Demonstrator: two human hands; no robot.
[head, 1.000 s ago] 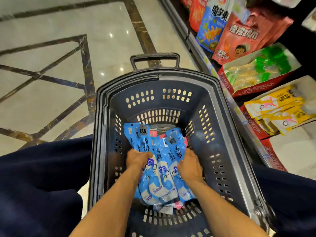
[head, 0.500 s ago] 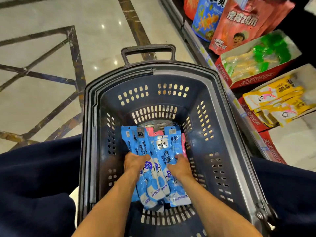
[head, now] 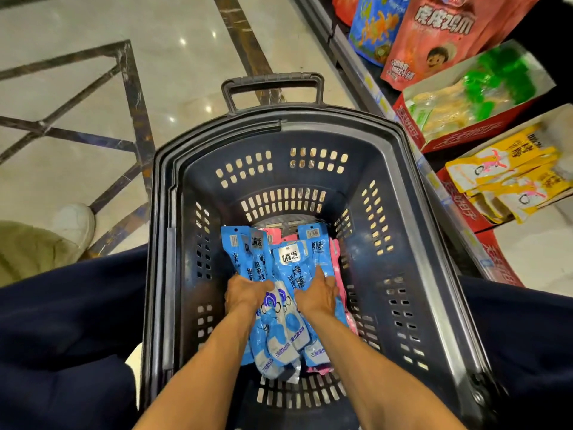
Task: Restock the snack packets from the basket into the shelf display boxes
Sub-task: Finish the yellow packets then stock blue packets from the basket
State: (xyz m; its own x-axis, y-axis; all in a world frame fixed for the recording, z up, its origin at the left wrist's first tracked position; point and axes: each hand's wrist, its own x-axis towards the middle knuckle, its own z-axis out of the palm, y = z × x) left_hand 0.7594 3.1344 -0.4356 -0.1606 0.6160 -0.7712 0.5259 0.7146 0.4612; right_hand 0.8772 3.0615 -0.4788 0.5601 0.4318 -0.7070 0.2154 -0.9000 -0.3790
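Note:
A dark plastic basket (head: 412, 231) stands on the floor between my knees. At its bottom lies a bunch of long blue snack packets (head: 280, 324) over a few pink packets (head: 336, 262). My left hand (head: 245, 294) grips the left side of the blue bunch, and my right hand (head: 317, 294) presses in on its right side. Both hands squeeze the packets together. On the shelf to the right stand red display boxes: one with yellow packets (head: 508, 178) and one with green and pale packets (head: 465, 97).
Large red (head: 434, 38) and blue snack bags (head: 376, 23) stand on the shelf behind the boxes. The shelf edge rail (head: 369, 79) runs close along the basket's right side. A white shoe (head: 76, 223) and an olive trouser leg of another person are on the marble floor at left.
My hands have drawn closer together, gathering the spread blue packets into a tighter bunch. The view has tilted, and the shoe at left has come into sight.

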